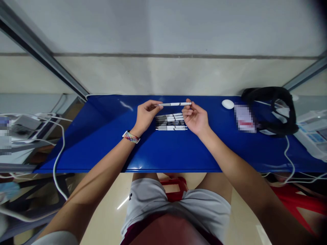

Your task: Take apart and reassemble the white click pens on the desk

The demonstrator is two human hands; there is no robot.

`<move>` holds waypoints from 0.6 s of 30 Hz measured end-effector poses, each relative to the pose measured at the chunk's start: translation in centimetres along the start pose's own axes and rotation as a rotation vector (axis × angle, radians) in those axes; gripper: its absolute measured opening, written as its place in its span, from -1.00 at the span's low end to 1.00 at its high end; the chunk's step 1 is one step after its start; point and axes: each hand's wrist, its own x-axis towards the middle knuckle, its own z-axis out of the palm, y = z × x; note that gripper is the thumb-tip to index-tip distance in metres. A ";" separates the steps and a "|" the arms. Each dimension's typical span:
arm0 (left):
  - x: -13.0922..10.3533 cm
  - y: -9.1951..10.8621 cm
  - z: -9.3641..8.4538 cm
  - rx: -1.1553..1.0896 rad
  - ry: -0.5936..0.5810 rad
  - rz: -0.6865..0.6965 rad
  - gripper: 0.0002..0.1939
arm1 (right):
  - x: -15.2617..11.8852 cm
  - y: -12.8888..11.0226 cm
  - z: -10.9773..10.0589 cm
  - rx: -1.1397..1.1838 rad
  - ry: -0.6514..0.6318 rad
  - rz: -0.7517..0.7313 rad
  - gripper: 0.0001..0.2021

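Between my two hands a white pen (175, 104) with dark markings is held level, just beyond a row of similar pens. My left hand (146, 114) pinches its left end, the silvery tip, between thumb and fingers. At the other end, my right hand (196, 117) grips the pen with thumb and forefinger, its other fingers curled with the palm turned up. Several matching white pens (170, 119) lie side by side on the blue tabletop below. One more pen (171, 128) lies nearest me in that group, with a small gap from the others. My right fingers partly cover the group's right end.
The blue table (107, 146) ends at a wall. To the right are a white mouse (228, 104), a blurred-out card or phone (245, 118) and a black headband-like device (291, 115). A white cable (60, 153) hangs over the left side.
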 end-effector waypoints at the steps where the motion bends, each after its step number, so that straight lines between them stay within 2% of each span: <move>1: 0.0 -0.1 0.0 0.006 0.001 -0.002 -0.77 | 0.0 0.0 0.0 0.013 -0.001 0.002 -0.89; 4: 0.0 -0.2 0.0 0.017 0.001 -0.006 -0.76 | 0.0 0.1 0.0 0.029 0.006 0.007 -0.84; 10: 0.1 -0.1 -0.1 -0.005 -0.001 -0.003 -0.77 | 0.1 0.1 -0.1 0.004 0.014 0.003 -0.88; 18: 0.3 0.2 -0.3 -0.002 0.014 -0.006 -0.78 | -0.4 0.1 0.6 0.170 0.015 0.078 -0.90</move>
